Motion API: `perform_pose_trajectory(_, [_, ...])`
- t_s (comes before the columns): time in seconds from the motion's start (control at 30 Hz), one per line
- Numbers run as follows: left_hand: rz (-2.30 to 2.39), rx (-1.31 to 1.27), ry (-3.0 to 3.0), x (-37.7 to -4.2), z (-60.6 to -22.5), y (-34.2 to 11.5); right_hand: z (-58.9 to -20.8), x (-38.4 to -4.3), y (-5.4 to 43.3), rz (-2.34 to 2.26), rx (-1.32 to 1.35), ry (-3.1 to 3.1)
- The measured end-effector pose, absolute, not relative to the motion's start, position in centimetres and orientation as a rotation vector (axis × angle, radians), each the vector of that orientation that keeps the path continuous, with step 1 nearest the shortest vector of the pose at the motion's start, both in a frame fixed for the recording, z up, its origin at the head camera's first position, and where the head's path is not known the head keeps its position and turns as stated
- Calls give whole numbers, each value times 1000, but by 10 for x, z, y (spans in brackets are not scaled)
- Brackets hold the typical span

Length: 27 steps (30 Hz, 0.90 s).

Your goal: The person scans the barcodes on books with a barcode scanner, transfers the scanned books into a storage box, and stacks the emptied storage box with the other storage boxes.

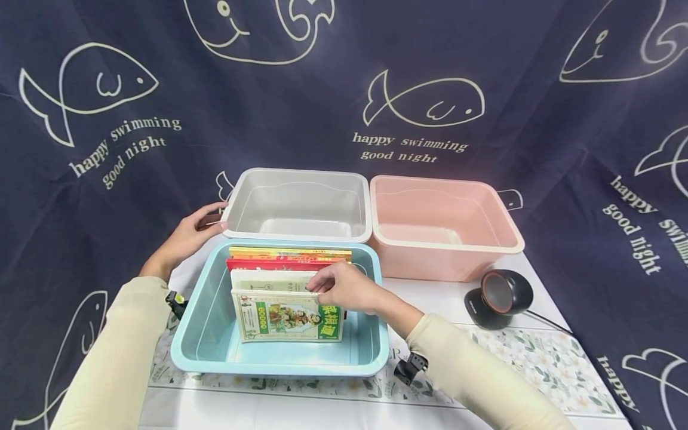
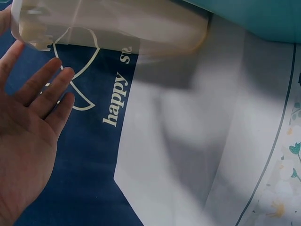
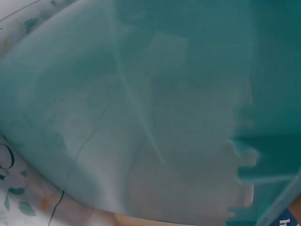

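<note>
A light blue bin [image 1: 269,368] holds several thin books upright. At the front stands a green-and-cream illustrated book [image 1: 269,319], with a pale book [image 1: 263,278], a red book [image 1: 258,263] and yellow-edged books [image 1: 279,251] behind it. My right hand [image 1: 346,288] pinches the top edge of the front book, thumb before it and fingers behind. My left hand [image 1: 189,235] touches the left rim of a grey bin [image 1: 258,200] with extended fingers. The left wrist view shows that palm [image 2: 23,141] beside the bin's corner. In the right wrist view the blue bin's wall hides the right hand.
A pink bin [image 1: 430,263] stands right of the grey one, both behind the blue bin. A black round device [image 1: 505,292] with a cable sits on the right of the white, flower-patterned table [image 1: 543,364]. Dark blue fish-print cloth [image 1: 301,119] hangs behind.
</note>
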<state>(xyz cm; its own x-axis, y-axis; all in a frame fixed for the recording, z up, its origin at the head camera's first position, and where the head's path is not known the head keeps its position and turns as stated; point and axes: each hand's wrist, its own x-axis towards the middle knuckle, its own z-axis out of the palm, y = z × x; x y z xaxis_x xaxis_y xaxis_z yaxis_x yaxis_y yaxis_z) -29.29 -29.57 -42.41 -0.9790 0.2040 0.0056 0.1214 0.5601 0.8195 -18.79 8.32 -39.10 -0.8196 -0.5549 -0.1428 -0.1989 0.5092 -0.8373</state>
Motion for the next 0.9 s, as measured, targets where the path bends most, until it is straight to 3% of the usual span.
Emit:
perform_pose_trajectory(0.47, [1402, 278, 2691, -293, -424, -295, -401, -188, 75, -1076, -635, 2478])
perform_pose_trajectory(0.9, [1408, 252, 2681, -293, -427, -296, -396, -186, 78, -1303, -519, 2377])
